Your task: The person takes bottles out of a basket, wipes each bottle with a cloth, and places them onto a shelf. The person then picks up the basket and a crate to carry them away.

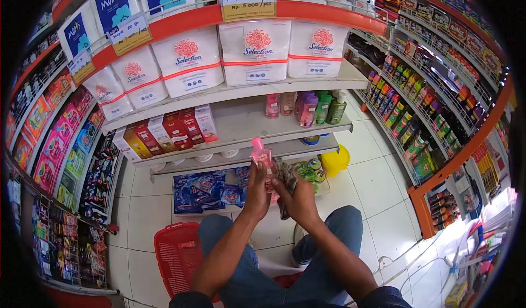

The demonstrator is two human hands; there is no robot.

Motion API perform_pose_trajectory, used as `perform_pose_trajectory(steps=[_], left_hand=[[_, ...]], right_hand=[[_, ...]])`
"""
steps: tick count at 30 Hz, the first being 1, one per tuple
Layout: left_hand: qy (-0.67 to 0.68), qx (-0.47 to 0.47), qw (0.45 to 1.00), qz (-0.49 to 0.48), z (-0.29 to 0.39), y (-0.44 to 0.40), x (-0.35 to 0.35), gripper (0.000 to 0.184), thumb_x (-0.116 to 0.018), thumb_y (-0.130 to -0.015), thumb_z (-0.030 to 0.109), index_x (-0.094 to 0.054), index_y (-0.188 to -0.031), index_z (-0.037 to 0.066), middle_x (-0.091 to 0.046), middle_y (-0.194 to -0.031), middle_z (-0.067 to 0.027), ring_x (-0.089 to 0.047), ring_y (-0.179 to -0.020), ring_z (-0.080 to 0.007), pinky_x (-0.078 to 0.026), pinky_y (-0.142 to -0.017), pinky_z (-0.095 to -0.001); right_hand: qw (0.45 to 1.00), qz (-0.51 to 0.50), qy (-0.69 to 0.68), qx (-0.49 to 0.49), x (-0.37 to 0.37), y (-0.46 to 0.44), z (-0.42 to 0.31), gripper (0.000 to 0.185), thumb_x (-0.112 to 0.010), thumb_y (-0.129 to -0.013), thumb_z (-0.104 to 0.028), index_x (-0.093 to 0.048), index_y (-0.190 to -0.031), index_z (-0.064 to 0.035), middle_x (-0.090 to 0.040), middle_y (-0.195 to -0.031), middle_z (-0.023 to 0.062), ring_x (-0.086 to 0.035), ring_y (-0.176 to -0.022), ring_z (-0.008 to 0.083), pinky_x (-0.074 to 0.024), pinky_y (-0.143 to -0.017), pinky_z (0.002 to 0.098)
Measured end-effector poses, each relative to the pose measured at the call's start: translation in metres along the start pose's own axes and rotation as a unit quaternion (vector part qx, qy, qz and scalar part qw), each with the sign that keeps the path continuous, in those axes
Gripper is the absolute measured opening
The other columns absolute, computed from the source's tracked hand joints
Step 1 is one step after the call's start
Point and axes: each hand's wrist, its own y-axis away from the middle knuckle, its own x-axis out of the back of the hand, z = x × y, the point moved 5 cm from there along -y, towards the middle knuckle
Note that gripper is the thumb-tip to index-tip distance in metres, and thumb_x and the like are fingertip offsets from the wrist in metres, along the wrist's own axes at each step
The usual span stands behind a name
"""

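A small pink bottle [262, 154] with a pink cap stands tilted in my left hand [256, 192], whose fingers are wrapped round it. My right hand [300, 203] grips a crumpled, dark patterned cloth [287, 175] close against the bottle's right side. Part of the bottle is hidden behind my fingers. Beyond my hands, similar pink bottles [272, 106], purple bottles [308, 109] and green bottles [329, 108] stand on the middle shelf [246, 123].
Boxes [167, 133] line the shelf's left end. Cotton packs [256, 50] fill the shelf above. Blue sachets [205, 192] lie low down. A red basket [174, 258] sits by my left leg, and a yellow container [335, 161] stands at right. Stocked racks flank both sides.
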Motion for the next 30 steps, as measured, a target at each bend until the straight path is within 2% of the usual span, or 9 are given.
perform_pose_trajectory(steps=[2, 6, 10, 12, 16, 18, 21, 25, 30], left_hand=[[-0.067, -0.04, 0.997, 0.003, 0.0, -0.005, 0.005, 0.066, -0.047, -0.104, 0.054, -0.028, -0.154, 0.014, -0.052, -0.133, -0.0069, -0.056, -0.115, -0.0186, -0.046, -0.099, -0.0343], [-0.266, -0.148, 0.952, 0.017, -0.013, -0.015, 0.02, 0.061, -0.047, -0.106, 0.047, -0.03, -0.152, 0.011, -0.052, -0.13, -0.0086, -0.054, -0.117, -0.0225, -0.044, -0.102, -0.0343], [-0.408, -0.254, 0.877, 0.005, -0.009, -0.006, 0.0, 0.053, -0.049, -0.108, 0.035, -0.033, -0.149, 0.007, -0.052, -0.129, -0.0113, -0.053, -0.119, -0.0249, -0.043, -0.103, -0.0345], [-0.442, -0.287, 0.85, 0.0, -0.006, -0.002, -0.003, 0.05, -0.05, -0.108, 0.031, -0.034, -0.148, 0.006, -0.052, -0.128, -0.0123, -0.052, -0.12, -0.0256, -0.042, -0.103, -0.0345], [-0.213, -0.168, 0.96, -0.06, -0.016, -0.012, 0.001, 0.045, -0.054, -0.106, 0.019, -0.038, -0.145, 0.004, -0.052, -0.129, -0.0155, -0.048, -0.125, -0.0282, -0.042, -0.103, -0.0362], [-0.384, -0.234, 0.893, -0.036, -0.005, -0.01, -0.004, 0.042, -0.056, -0.104, 0.017, -0.042, -0.141, 0.002, -0.052, -0.128, -0.0164, -0.049, -0.123, -0.0308, -0.044, -0.101, -0.0374], [-0.486, -0.269, 0.83, -0.036, -0.006, 0.003, -0.017, 0.04, -0.058, -0.103, 0.015, -0.046, -0.138, 0.001, -0.054, -0.127, -0.0168, -0.05, -0.12, -0.0327, -0.045, -0.098, -0.0385], [-0.543, -0.294, 0.785, -0.056, -0.011, 0.009, -0.029, 0.037, -0.06, -0.101, 0.014, -0.05, -0.133, 0.0, -0.056, -0.123, -0.017, -0.052, -0.115, -0.0347, -0.046, -0.094, -0.0398], [-0.613, -0.272, 0.74, -0.056, -0.004, 0.009, -0.03, 0.033, -0.059, -0.101, 0.014, -0.051, -0.13, -0.001, -0.059, -0.121, -0.017, -0.055, -0.112, -0.0329, -0.048, -0.09, -0.0386]], right_hand=[[0.998, -0.042, -0.018, -0.043, -0.006, 0.003, 0.011, 0.039, -0.067, -0.097, -0.024, -0.06, -0.125, 0.003, -0.067, -0.121, 0.0196, -0.067, -0.107, 0.0306, -0.0521, -0.09, 0.0371], [0.938, 0.063, -0.341, 0.019, -0.016, 0.005, 0.038, 0.029, -0.067, -0.099, -0.023, -0.067, -0.117, -0.0001, -0.073, -0.105, 0.0091, -0.068, -0.099, 0.016, -0.0543, -0.08, 0.0325], [0.823, 0.009, -0.551, -0.138, -0.021, 0.013, 0.055, 0.033, -0.066, -0.099, -0.022, -0.065, -0.124, 0.0, -0.071, -0.113, 0.0059, -0.067, -0.1, 0.0157, -0.0531, -0.085, 0.0315], [0.858, -0.013, -0.495, -0.134, -0.012, 0.015, 0.062, 0.036, -0.066, -0.1, -0.023, -0.062, -0.127, 0.0004, -0.069, -0.117, 0.0069, -0.067, -0.102, 0.0155, -0.0525, -0.089, 0.0322], [0.95, 0.04, -0.305, -0.048, 0.032, 0.007, 0.073, 0.04, -0.07, -0.095, -0.02, -0.06, -0.129, -0.0008, -0.069, -0.119, 0.0087, -0.067, -0.103, 0.0191, -0.0531, -0.089, 0.0334], [0.973, 0.074, -0.218, -0.006, 0.049, 0.0, 0.056, 0.041, -0.072, -0.093, -0.018, -0.059, -0.129, -0.0014, -0.069, -0.119, 0.0093, -0.067, -0.103, 0.0209, -0.0536, -0.088, 0.0338], [0.925, 0.249, 0.067, 0.278, 0.075, 0.012, -0.014, 0.034, -0.073, -0.088, -0.009, -0.065, -0.12, -0.0044, -0.07, -0.116, 0.0099, -0.069, -0.1, 0.027, -0.0517, -0.092, 0.0346], [0.897, 0.126, 0.241, 0.347, 0.058, -0.008, -0.014, 0.034, -0.074, -0.081, -0.003, -0.067, -0.114, -0.0043, -0.07, -0.111, 0.0119, -0.068, -0.095, 0.0321, -0.0524, -0.087, 0.0354], [0.962, 0.085, 0.119, 0.23, 0.063, -0.02, 0.007, 0.029, -0.07, -0.089, -0.016, -0.065, -0.115, -0.0017, -0.068, -0.115, 0.0135, -0.068, -0.09, 0.0274, -0.0537, -0.08, 0.039]])
